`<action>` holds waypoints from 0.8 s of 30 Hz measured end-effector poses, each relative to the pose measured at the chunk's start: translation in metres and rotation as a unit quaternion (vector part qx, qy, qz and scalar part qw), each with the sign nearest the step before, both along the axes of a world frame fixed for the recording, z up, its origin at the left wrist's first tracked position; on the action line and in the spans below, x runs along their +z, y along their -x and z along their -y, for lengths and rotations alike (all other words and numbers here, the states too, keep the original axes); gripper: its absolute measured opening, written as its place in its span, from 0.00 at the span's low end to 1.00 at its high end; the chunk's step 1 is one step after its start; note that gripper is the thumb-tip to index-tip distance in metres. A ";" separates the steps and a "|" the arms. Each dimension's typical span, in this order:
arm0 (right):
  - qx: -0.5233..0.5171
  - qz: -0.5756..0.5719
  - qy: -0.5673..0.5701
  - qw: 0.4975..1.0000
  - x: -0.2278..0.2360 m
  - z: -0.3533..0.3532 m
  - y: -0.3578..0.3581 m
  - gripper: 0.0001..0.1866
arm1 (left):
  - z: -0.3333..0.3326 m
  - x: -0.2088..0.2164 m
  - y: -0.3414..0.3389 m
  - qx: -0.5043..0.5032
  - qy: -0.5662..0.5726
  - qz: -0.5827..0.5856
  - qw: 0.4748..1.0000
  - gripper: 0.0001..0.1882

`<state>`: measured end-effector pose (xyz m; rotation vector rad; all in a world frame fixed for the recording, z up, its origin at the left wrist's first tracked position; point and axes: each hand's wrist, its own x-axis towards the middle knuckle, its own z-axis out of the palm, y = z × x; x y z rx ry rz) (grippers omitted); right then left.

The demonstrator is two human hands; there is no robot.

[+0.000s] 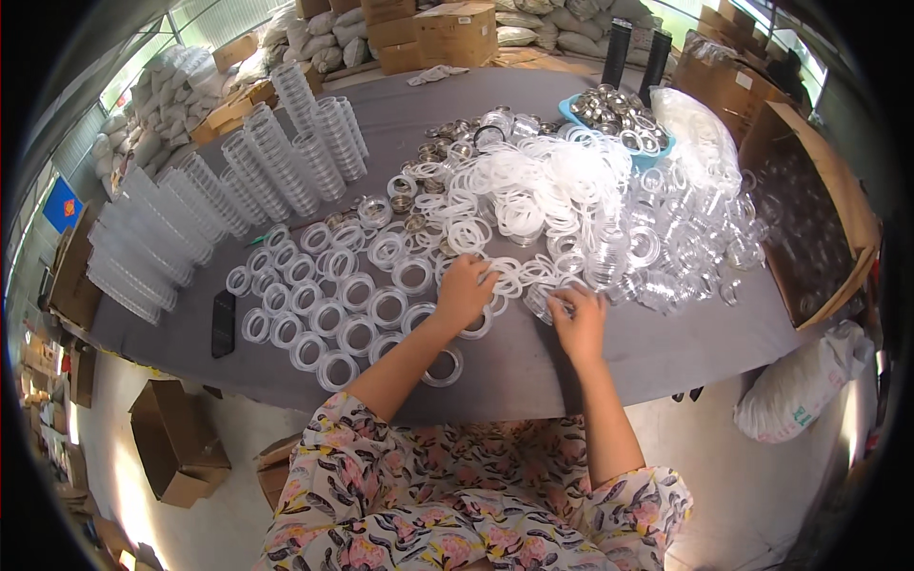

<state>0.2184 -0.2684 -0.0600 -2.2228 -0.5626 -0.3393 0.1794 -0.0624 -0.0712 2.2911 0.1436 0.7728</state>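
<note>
My left hand (466, 293) is closed at the near edge of a heap of flat white rings (547, 181), its fingertips pinching at a white ring (505, 278). To its right, my right hand (578, 322) has thumb and fingers closed on a clear plastic ring-shaped piece (539, 303) at the heap's edge. Left of my hands lie rows of round clear plastic pieces (358, 337), several with a white ring in them. A loose pile of clear plastic pieces (666, 243) spreads to the right of the white rings.
Tall stacks of clear cups (267, 162) line the table's left side, near a black phone (223, 324). Metal rings fill a blue basin (659, 158) at the back right. An open cardboard box (814, 209) borders the right edge; a white sack (804, 381) sits below.
</note>
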 end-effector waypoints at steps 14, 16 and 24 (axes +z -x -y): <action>0.118 0.171 0.125 0.970 -0.008 -0.003 0.048 0.15 | 0.002 0.016 0.016 -0.036 -0.116 0.015 0.993 0.09; 0.090 0.190 0.116 0.971 -0.004 -0.005 0.050 0.14 | 0.005 0.020 0.017 -0.082 -0.169 0.069 0.980 0.08; 0.091 0.153 0.114 0.977 -0.014 0.009 0.042 0.09 | 0.005 0.020 0.019 -0.157 -0.153 -0.101 0.970 0.08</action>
